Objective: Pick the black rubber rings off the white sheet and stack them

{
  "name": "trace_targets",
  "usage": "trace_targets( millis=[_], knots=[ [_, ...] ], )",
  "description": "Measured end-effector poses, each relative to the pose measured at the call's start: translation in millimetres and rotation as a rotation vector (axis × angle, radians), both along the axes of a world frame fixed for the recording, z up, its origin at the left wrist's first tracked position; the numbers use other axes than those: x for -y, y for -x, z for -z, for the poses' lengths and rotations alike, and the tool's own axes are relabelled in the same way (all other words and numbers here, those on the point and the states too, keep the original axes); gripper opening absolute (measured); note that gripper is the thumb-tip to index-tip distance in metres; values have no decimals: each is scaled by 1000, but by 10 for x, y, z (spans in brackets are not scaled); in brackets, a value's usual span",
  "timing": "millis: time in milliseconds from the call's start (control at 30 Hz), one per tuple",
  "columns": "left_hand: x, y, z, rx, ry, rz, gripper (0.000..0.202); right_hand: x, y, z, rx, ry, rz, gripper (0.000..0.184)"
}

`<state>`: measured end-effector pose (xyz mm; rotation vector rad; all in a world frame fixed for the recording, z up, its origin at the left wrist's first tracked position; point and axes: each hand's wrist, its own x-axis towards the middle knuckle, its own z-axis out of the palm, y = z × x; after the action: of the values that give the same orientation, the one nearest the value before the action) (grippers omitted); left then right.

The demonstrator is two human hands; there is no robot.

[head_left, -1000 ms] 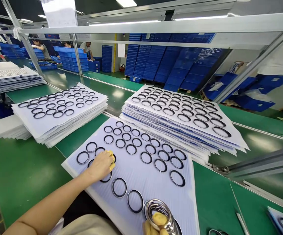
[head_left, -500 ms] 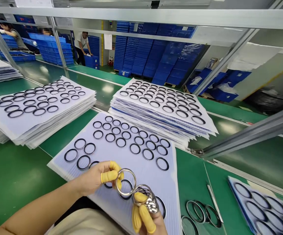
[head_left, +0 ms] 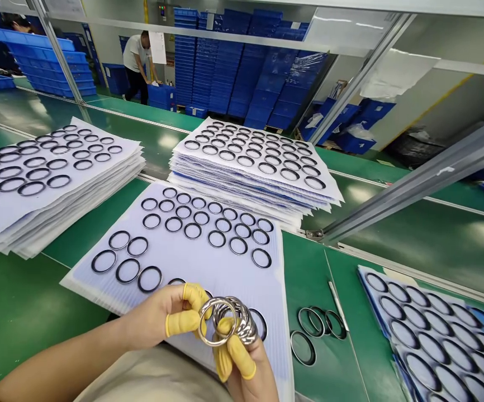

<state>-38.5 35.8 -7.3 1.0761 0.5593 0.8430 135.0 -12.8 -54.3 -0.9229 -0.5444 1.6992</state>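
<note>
My left hand (head_left: 162,318), in a yellow finger cot, pinches a single silver metal ring (head_left: 202,326) just above the white sheet (head_left: 221,273). My right hand (head_left: 242,363), also with yellow cots, grips a bunch of silver metal rings (head_left: 244,321) threaded together. The two hands nearly meet, and the single ring overlaps the front of the bunch. Rows of black rings (head_left: 191,230) lie on the sheet, and my hands hide its lower part.
Stacks of ring-laden sheets (head_left: 254,184) sit on the green belt ahead and left. Loose black rings (head_left: 315,324) and a slim metal tool (head_left: 337,304) lie to the right, beside a blue-edged tray of rings (head_left: 435,340). A person stands among blue crates beyond.
My hands have come together, with the left lifted off the sheet and holding a silver ring against the bunch. The view has shifted, showing more of the loose rings and tray at right.
</note>
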Motion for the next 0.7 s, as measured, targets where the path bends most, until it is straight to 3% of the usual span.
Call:
trace_targets(
  millis=[167,333,533,700],
  knots=[
    [23,2,3,-36,-55,-2,27,15,14,2,-43,61,88,36],
    [75,-11,-29,-111,-143,-27,22,1,16,1,-36,6,10,28],
    [115,-20,-25,52,170,72,32,-9,-25,-36,-23,-5,-59,32],
    [101,-28,11,23,221,41,38,-2,-65,-26,-9,-4,-43,30]
  ],
)
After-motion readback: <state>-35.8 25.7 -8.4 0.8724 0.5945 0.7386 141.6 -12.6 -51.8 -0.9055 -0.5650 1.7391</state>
